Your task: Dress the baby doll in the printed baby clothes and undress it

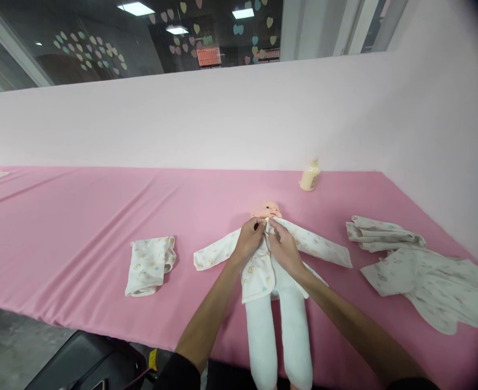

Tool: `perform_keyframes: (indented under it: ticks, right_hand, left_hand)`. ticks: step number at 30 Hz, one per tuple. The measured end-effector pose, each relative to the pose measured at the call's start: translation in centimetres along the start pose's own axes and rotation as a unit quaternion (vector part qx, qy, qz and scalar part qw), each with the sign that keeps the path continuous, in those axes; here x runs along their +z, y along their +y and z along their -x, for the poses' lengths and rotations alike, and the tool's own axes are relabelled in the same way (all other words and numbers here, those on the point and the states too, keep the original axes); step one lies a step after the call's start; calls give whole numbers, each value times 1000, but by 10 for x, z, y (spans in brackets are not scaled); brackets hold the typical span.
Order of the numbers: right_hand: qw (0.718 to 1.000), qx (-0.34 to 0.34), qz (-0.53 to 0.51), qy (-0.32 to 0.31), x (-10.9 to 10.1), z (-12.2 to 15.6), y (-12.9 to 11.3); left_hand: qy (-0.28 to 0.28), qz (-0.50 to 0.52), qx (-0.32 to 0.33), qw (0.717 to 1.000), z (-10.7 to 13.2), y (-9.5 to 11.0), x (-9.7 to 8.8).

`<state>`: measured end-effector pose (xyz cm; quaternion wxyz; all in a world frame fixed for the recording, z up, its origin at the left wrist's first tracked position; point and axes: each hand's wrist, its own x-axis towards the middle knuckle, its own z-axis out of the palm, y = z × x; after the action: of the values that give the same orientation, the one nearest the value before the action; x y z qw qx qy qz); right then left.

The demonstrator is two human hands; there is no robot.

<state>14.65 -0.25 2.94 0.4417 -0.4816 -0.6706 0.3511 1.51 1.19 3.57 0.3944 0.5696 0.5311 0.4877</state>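
A baby doll lies on its back on the pink cloth, its head away from me. It wears a white printed jacket with both sleeves spread out, and its legs are in plain white pants. My left hand pinches the jacket's front edge at the collar, just below the doll's chin. Against the other side of the collar, my right hand is closed on the opposite front edge. The fingertips nearly meet, and they hide the fastening there. Lower down, the jacket's front hangs apart.
A folded printed garment lies to the left. At the right are rumpled white printed clothes. A cream pump bottle stands near the white back wall. A black chair is below the table's front edge.
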Motion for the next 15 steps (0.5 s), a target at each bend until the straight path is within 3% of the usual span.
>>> perform_keyframes:
  ticks: [3, 7, 11, 15]
  right_hand:
    - [998, 24, -50, -10, -2, -3, -1]
    - [999, 2, -22, -33, -5, -3, -1]
    - [998, -8, 60, -29, -14, 6, -1]
    - [982, -27, 184, -35, -27, 16, -4]
  left_hand:
    - [-7, 35, -16, 999, -2, -4, -3]
    - [-18, 12, -29, 999, -5, -4, -6]
    - [11, -111, 1, 994, 4, 5, -8]
    - [34, -260, 39, 964, 32, 13, -8]
